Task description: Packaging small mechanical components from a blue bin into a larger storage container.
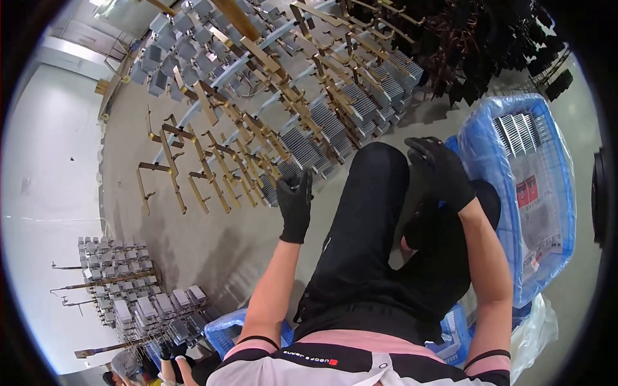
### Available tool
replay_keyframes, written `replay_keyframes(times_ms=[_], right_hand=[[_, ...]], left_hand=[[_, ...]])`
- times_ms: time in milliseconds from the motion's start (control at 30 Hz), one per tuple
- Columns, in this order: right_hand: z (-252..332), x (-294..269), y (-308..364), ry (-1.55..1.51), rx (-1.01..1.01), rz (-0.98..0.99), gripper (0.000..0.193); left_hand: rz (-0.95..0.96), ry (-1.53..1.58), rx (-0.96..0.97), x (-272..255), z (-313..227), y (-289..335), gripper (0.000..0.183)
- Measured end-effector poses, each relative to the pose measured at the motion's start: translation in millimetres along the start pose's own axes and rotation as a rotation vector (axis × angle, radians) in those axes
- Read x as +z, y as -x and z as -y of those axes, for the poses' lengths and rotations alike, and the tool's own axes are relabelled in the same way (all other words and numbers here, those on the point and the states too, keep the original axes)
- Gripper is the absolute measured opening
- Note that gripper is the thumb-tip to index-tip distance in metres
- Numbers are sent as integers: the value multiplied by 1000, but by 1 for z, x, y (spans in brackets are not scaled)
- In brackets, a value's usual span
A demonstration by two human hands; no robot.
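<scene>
The largest thing in view is the hanging rack [257, 128], running from about nine o'clock up to one o'clock; its brass-coloured hook arms branch off pale bars, many loaded with grey finned metal blocks [322, 125], the lower-left arms bare; next in size is the blue plastic crate [489, 141] at three o'clock, lined with clear film and holding a few finned blocks near its top corner [515, 132]; a second loaded rack [129, 302] sits at eight o'clock, beside another person's gloved hand at the lower edge; the wearer's black-trousered knee [373, 212] fills the centre.

The left hand [295, 204], black-gloved, is raised at the centre just under the rack's lowest loaded arms; its fingers are curled close around something small and dark at the rack's edge, though what exactly is pinched I cannot tell; the right hand [441, 170], also gloved, rests at two o'clock on the knee beside the crate rim, fingers bent and loosely spread, holding nothing that shows.

As a judgement: the hooks are crowded and the blocks hang close, so a tug at one arm could jostle neighbours loose and drop them to the floor; the glove could also snag on a bare hook tip; reaching one-handed, with the other idle, leaves a slipping block unsupported.
</scene>
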State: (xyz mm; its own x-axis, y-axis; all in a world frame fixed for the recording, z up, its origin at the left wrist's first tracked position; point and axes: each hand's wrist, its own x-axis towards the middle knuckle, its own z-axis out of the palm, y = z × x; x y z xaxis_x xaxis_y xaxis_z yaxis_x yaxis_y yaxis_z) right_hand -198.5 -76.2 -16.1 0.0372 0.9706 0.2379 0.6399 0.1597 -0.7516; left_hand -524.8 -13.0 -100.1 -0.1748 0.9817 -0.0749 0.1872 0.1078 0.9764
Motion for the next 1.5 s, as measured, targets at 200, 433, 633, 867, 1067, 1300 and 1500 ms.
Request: replay_keyframes(times_ms=[200, 433, 633, 867, 1067, 1300, 1500], right_hand=[[1, -2, 7, 20, -13, -11, 29], [1, 2, 3, 12, -67, -46, 28], [-12, -3, 7, 51, -53, -64, 29], [-8, 1, 7, 80, -96, -107, 30], [-1, 5, 9, 104, -83, -93, 32], [41, -6, 26, 253, -205, 39, 43], [132, -10, 29, -224, -149, -97, 76]], left_hand=[[-5, -221, 17, 13, -17, -48, 35], [-280, -281, 274, 23, 43, -84, 30], [-67, -531, 329, 23, 34, -67, 28], [-58, 141, 91, 32, 3, -43, 23], [-36, 488, -385, 12, -14, 2, 21], [38, 105, 162, 5, -67, 70, 24], [75, -402, 915, 39, -120, 82, 33]])
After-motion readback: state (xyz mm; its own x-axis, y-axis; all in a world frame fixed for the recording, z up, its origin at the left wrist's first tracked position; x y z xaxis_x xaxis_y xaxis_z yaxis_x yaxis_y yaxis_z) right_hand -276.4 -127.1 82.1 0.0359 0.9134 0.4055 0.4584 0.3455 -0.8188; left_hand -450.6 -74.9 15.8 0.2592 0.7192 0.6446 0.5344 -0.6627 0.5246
